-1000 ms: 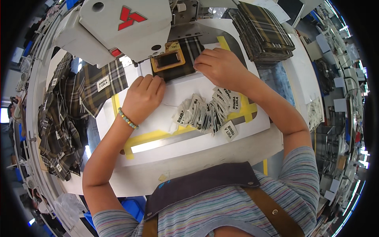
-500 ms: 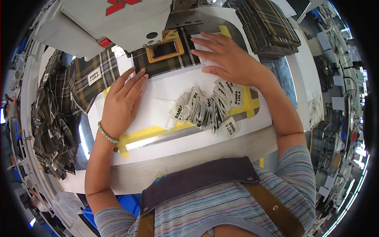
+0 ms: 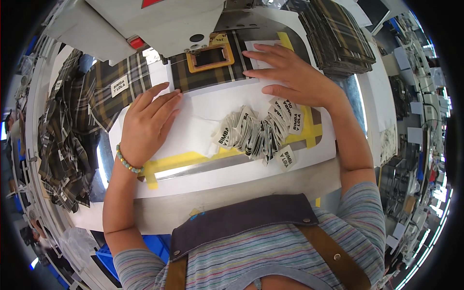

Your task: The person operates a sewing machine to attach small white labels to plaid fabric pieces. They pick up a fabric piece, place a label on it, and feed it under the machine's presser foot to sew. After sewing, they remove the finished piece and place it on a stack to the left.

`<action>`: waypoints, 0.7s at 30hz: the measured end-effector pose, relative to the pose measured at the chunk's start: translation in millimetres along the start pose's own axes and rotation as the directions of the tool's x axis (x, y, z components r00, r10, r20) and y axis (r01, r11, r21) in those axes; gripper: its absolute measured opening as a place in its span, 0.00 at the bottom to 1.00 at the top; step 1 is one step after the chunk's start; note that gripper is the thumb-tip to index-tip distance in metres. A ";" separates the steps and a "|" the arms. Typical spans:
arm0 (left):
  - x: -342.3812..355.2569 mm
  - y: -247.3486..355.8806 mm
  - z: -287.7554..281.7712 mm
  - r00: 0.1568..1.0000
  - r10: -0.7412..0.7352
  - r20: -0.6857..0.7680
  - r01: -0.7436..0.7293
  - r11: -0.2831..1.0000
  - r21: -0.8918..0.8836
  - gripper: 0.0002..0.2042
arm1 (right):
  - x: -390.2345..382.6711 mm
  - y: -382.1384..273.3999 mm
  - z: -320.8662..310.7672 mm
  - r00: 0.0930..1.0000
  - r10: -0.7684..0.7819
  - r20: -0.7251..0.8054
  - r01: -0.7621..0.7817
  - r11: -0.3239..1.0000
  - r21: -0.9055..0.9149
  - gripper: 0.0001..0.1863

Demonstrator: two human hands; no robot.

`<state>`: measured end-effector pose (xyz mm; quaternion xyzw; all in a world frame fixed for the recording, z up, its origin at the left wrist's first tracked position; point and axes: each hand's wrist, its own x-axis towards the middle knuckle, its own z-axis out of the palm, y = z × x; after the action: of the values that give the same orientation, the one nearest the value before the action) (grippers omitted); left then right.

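Note:
A dark plaid fabric piece lies at the machine under a yellow rectangular frame. My left hand is open, its fingertips at the near left edge of that piece. My right hand is open, fingers spread, its fingertips at the piece's right edge and over a pale strip. Between and below my hands, a fanned pile of small white labels lies on the white board edged with yellow tape. A labelled plaid piece lies left of the machine.
The white sewing machine head fills the upper middle. A stack of folded plaid pieces sits at the upper right. Rumpled plaid fabric lies along the left side. A blue bin shows below the table at lower left.
Both hands' bent fingers have straightened and spread. My left hand has moved down and left. The plaid piece under the frame now shows farther left, beside the white strip.

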<state>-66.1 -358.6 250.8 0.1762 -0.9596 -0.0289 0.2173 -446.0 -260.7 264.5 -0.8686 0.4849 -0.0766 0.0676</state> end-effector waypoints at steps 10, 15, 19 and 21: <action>-0.2 -1.4 -2.2 0.996 0.036 -0.079 -0.037 0.999 -0.012 0.12 | 1.8 -9.1 -6.5 0.999 0.027 -0.030 -0.024 0.994 0.107 0.30; 1.7 1.9 -2.1 0.999 0.034 0.001 -0.034 0.999 -0.001 0.17 | 2.6 -7.0 -1.3 1.000 0.003 -0.001 -0.003 1.000 -0.003 0.27; 1.3 2.4 -1.3 0.999 0.012 0.038 -0.012 1.000 -0.001 0.20 | 1.5 -8.4 -4.8 1.000 -0.010 0.007 0.010 1.000 0.010 0.28; 1.3 1.5 -3.4 0.998 0.010 0.056 -0.010 1.000 0.006 0.20 | 1.6 -7.9 -6.9 0.999 -0.018 0.048 0.018 1.000 -0.001 0.30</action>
<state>-66.3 -357.6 254.6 0.1714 -0.9663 -0.0299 0.1898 -440.0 -258.3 272.8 -0.8746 0.4753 -0.0559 0.0777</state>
